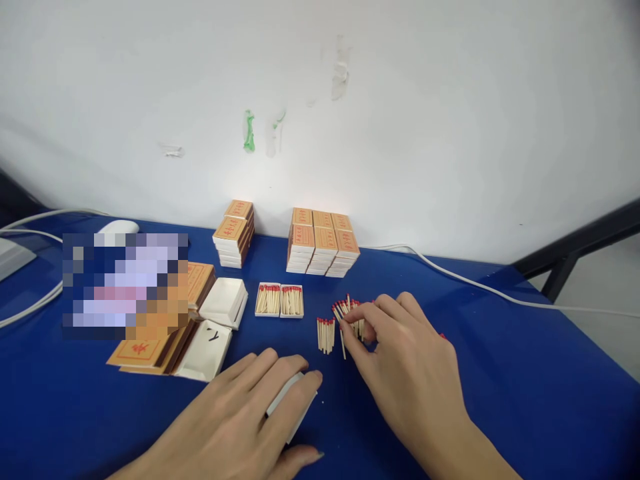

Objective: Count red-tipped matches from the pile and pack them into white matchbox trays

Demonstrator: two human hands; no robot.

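My left hand (250, 407) is curled over a small white matchbox tray (303, 417) near the front of the blue table. Its fingers cover much of the tray, so the inside is hidden. With thumb and index finger together, my right hand (405, 353) pinches a red-headed match (343, 343). Under and behind those fingertips is a loose heap of matches (357, 327), partly hidden by the hand. A small row of matches (325, 335) lies side by side just left of it. Two trays filled with matches (279, 316) stand farther back.
Stacked orange matchboxes (323, 239) and a second stack (233, 233) stand by the wall. Flat orange sleeves (143, 350) and empty white trays (223, 300) lie at left, beside a blurred patch. A white cable (450, 273) crosses the right side of the table (525, 373).
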